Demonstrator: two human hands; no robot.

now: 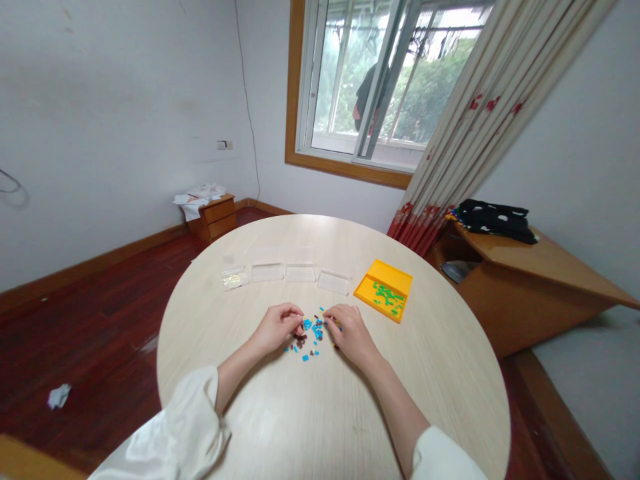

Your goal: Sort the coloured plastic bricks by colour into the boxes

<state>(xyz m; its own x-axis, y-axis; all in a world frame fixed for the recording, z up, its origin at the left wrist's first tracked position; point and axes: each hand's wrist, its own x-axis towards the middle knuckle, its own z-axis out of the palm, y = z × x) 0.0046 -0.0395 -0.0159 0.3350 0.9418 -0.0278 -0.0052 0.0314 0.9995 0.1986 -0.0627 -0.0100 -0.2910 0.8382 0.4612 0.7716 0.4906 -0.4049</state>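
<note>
A loose pile of small blue and brown building bricks (317, 329), with a few yellow ones, lies on the round table between my hands. My left hand (278, 328) is at the pile's left edge, thumb and fingers pinched together; whatever is in the pinch is too small to name. On the opposite side, my right hand (349, 332) has its fingers curled and closed over the right edge of the pile. Its fingertips touch or nearly touch the bricks, and anything between them is hidden. A single blue brick (305, 358) sits nearer to me, apart from the rest.
Several clear plastic boxes (268, 272) stand in a row beyond the pile; the leftmost box (235, 279) contains pale yellow pieces. An open yellow case (383, 273) with green bricks (389, 295) is at the right. Around them runs the pale wooden table (320, 427).
</note>
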